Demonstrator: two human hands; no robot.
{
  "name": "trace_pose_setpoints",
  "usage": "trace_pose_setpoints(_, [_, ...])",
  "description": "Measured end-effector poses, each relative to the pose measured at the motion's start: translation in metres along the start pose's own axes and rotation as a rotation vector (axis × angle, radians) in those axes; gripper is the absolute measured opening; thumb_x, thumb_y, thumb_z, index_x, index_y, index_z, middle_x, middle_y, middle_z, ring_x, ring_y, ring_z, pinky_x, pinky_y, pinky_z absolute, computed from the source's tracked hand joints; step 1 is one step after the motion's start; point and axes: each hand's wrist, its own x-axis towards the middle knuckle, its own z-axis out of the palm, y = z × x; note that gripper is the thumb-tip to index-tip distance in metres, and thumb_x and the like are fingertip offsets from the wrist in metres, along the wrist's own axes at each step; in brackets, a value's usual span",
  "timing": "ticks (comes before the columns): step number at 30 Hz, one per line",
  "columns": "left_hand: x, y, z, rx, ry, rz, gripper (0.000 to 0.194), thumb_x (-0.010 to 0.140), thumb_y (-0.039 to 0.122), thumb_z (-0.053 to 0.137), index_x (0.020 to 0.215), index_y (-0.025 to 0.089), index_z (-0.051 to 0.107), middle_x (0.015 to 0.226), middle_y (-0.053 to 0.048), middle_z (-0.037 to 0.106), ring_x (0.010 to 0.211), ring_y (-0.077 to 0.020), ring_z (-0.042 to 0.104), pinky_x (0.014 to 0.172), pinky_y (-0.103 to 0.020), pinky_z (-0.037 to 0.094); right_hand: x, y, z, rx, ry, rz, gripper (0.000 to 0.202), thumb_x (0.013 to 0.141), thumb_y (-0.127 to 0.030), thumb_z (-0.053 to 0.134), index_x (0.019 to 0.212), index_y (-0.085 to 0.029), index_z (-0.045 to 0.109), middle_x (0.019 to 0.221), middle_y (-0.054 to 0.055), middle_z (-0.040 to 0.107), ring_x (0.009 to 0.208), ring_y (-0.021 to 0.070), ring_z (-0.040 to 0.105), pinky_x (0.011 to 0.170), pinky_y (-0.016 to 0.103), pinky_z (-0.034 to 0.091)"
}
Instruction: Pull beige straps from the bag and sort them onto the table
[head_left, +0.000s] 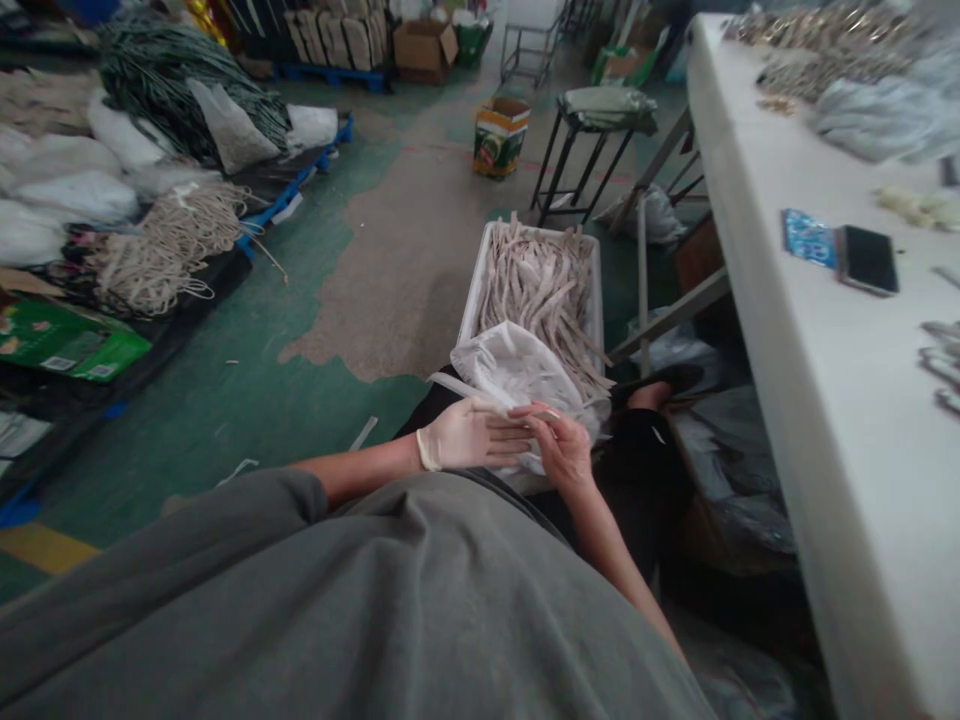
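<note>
My left hand [476, 434], in a pale glove, lies palm up with its fingers stretched out. A light strip [456, 386] runs from beyond its thumb side toward my right hand [561, 440]. The bare right fingers are pinched together on the strip's near end, touching the left fingertips. Just beyond both hands a white bag [517, 362] lies open over the near part of a white crate [470, 285]. Many long beige strips [532, 280] fill the crate.
A white table [765, 240] stands at the right, bearing a phone [867, 260] and a blue packet [808, 238]. Beyond the crate are a black-legged stool [589, 125] and a printed carton [500, 138]. Cord bundles [169, 245] and bags lie on pallets at the left.
</note>
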Motion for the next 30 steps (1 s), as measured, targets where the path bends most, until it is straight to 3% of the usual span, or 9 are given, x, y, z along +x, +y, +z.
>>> trace_pose_setpoints(2, [-0.001,0.009,-0.015,-0.095,0.077,0.047,0.041,0.095,0.041,0.051,0.112,0.007,0.065,0.11,-0.019,0.072,0.108,-0.0318,0.068,0.091,-0.045,0.054,-0.015,-0.003,-0.015,0.109,0.14,0.071,0.025,0.095,-0.034,0.054,0.085,-0.027,0.076,0.088,0.003,0.077,0.091,0.0238,0.07,0.09,0.039,0.052])
trace_pose_setpoints(5, [0.0,0.038,-0.042,-0.215,0.383,0.304,0.043,0.098,0.046,0.049,0.113,0.008,0.061,0.092,-0.015,0.074,0.085,-0.0257,0.073,0.073,-0.037,0.059,-0.049,-0.006,-0.049,0.274,0.261,0.095,0.026,0.093,-0.036,0.057,0.079,-0.025,0.076,0.077,0.004,0.074,0.075,0.0221,0.068,0.075,0.035,0.054])
trace_pose_setpoints(7, [0.0,0.065,-0.053,-0.273,0.553,0.502,0.038,0.101,0.041,0.045,0.114,0.008,0.059,0.081,-0.011,0.071,0.07,-0.0204,0.071,0.063,-0.031,0.058,-0.073,-0.005,-0.07,0.335,0.256,0.111,0.028,0.093,-0.036,0.058,0.076,-0.025,0.076,0.071,0.005,0.071,0.073,0.0221,0.067,0.073,0.035,0.054])
trace_pose_setpoints(10, [0.001,0.097,-0.051,-0.299,0.622,0.694,0.03,0.104,0.032,0.036,0.114,0.013,0.057,0.075,-0.005,0.069,0.062,-0.0149,0.068,0.058,-0.025,0.056,-0.097,0.001,-0.081,0.374,0.123,0.167,0.032,0.093,-0.039,0.058,0.071,-0.023,0.075,0.069,0.006,0.07,0.07,0.0217,0.067,0.069,0.033,0.055])
trace_pose_setpoints(14, [0.019,0.091,-0.02,-0.005,0.423,0.679,0.025,0.103,0.024,0.039,0.11,0.014,0.061,0.081,-0.005,0.071,0.063,-0.0133,0.067,0.053,-0.021,0.05,-0.09,0.008,-0.062,0.431,-0.098,0.295,0.036,0.095,-0.046,0.055,0.079,-0.02,0.075,0.07,0.006,0.072,0.064,0.0197,0.067,0.067,0.031,0.054])
trace_pose_setpoints(17, [0.039,0.058,0.005,0.351,0.206,0.513,0.026,0.099,0.028,0.049,0.111,0.012,0.065,0.084,-0.01,0.071,0.065,-0.0149,0.066,0.054,-0.021,0.047,-0.062,0.013,-0.052,0.454,0.031,0.257,0.037,0.094,-0.05,0.056,0.081,-0.02,0.073,0.103,0.01,0.076,0.096,0.0231,0.07,0.088,0.035,0.053])
trace_pose_setpoints(21, [0.051,0.014,0.024,0.72,0.014,0.281,0.032,0.09,0.039,0.067,0.106,0.012,0.071,0.088,-0.014,0.073,0.072,-0.0183,0.068,0.061,-0.023,0.047,-0.018,0.026,-0.064,0.465,0.181,0.214,0.041,0.091,-0.06,0.057,0.088,-0.021,0.071,0.152,0.008,0.049,0.135,0.0263,0.051,0.105,0.04,0.045])
trace_pose_setpoints(26, [0.05,-0.005,0.032,0.926,-0.057,0.095,0.036,0.085,0.046,0.072,0.093,0.012,0.075,0.085,-0.014,0.072,0.072,-0.0197,0.066,0.067,-0.027,0.047,0.009,0.034,-0.075,0.495,0.235,0.167,0.049,0.086,-0.067,0.058,0.09,-0.02,0.071,0.135,0.01,0.065,0.128,0.0258,0.057,0.106,0.041,0.045])
trace_pose_setpoints(30, [0.054,-0.006,0.04,0.979,-0.048,0.303,0.041,0.075,0.045,0.081,0.102,0.015,0.074,0.098,-0.011,0.072,0.095,-0.024,0.065,0.087,-0.031,0.049,0.004,0.025,-0.06,0.503,0.271,0.105,0.034,0.089,-0.053,0.061,0.087,-0.021,0.074,0.108,0.006,0.076,0.112,0.0245,0.066,0.106,0.041,0.045])
